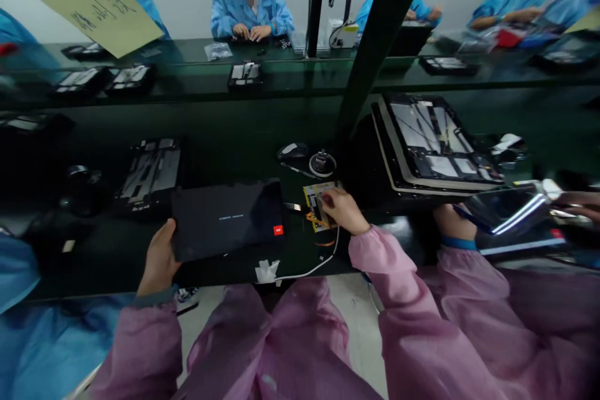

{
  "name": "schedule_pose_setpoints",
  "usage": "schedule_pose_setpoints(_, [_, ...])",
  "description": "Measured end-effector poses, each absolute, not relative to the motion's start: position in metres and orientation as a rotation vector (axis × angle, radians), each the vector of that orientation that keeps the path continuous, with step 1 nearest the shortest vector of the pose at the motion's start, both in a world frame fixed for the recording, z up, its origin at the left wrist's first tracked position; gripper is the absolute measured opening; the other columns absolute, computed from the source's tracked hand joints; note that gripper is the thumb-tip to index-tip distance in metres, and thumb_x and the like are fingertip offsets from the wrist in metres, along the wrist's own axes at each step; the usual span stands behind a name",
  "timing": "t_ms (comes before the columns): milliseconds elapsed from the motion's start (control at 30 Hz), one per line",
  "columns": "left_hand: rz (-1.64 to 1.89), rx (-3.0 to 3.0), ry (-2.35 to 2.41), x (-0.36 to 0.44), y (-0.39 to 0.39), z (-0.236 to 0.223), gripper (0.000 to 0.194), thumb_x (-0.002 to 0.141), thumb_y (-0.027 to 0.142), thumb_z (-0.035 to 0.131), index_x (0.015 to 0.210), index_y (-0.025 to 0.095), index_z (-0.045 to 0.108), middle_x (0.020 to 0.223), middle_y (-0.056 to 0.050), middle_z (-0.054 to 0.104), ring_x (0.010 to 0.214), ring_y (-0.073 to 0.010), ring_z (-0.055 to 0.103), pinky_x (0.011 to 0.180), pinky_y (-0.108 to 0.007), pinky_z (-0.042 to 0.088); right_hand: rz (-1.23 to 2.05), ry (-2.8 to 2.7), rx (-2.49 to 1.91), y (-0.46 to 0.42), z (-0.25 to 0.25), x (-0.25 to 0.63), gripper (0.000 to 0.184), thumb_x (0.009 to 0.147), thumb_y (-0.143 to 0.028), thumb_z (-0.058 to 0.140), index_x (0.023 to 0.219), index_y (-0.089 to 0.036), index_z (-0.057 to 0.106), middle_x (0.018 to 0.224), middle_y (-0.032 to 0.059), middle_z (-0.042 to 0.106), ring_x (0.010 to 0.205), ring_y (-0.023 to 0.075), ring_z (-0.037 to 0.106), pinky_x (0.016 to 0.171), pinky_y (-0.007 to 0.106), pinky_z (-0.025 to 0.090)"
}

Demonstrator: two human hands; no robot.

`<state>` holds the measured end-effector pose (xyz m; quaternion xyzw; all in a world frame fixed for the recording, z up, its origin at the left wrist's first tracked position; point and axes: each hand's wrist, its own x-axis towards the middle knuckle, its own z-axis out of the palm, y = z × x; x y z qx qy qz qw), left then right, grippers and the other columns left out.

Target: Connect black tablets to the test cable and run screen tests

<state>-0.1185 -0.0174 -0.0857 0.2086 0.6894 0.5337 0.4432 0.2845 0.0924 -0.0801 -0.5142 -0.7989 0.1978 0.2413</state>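
My left hand (159, 257) grips the left edge of a dark flat tablet (229, 219) that has a small red sticker, holding it tilted just above the green bench. My right hand (340, 209) rests with curled fingers on a small yellow part (313, 201) lying right of the tablet; the fingertips pinch or press its top. Orange strips show under that part. Both my sleeves are pink.
A stack of opened tablet shells (434, 147) sits at the right behind a slanting black pole (375, 56). Another person's hand (452, 222) holds a glossy panel (510, 209). A black tray (150, 172), a round holder (322, 162) and a white cable (304, 272) lie nearby. Workers in blue sit across.
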Motion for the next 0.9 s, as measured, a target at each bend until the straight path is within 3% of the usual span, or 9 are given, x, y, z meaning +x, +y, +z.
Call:
schedule_pose_setpoints(167, [1.381,0.326,1.747,-0.114,-0.013,-0.08,0.016,0.08,0.037,0.064,0.087,0.022,0.067,0.076,0.004,0.074,0.082,-0.0212,0.069,0.07,-0.03,0.058,1.154,-2.097,-0.983,0.1,-0.062,0.267,0.005,0.084,-0.016,0.061,0.087,-0.019,0.058,0.08,-0.0032,0.061,0.067,0.0105,0.057,0.063,0.023,0.044])
schedule_pose_setpoints(400, [1.405,0.23,1.901,-0.096,-0.008,-0.067,0.013,0.083,0.035,0.06,0.082,0.025,0.069,0.076,0.006,0.074,0.087,-0.021,0.07,0.073,-0.031,0.059,0.967,-2.224,-0.911,0.102,-0.072,0.234,0.017,0.08,-0.005,0.063,0.078,-0.02,0.057,0.077,-0.0028,0.059,0.078,0.0135,0.055,0.073,0.025,0.041])
schedule_pose_setpoints(667, [1.396,0.322,1.896,-0.105,-0.012,-0.076,0.02,0.077,0.043,0.065,0.086,0.025,0.069,0.085,0.005,0.075,0.093,-0.0219,0.069,0.075,-0.031,0.059,0.938,-2.223,-0.941,0.102,-0.081,0.236,0.014,0.082,-0.007,0.062,0.08,-0.02,0.058,0.078,-0.0018,0.059,0.079,0.015,0.054,0.074,0.027,0.041])
schedule_pose_setpoints(900, [1.361,0.285,1.855,-0.104,-0.01,-0.075,0.028,0.075,0.046,0.065,0.089,0.022,0.069,0.081,0.001,0.075,0.092,-0.0252,0.069,0.073,-0.033,0.058,0.972,-2.212,-0.979,0.102,-0.077,0.233,0.013,0.082,-0.008,0.063,0.078,-0.02,0.06,0.076,-0.0019,0.06,0.077,0.0147,0.056,0.071,0.027,0.043])
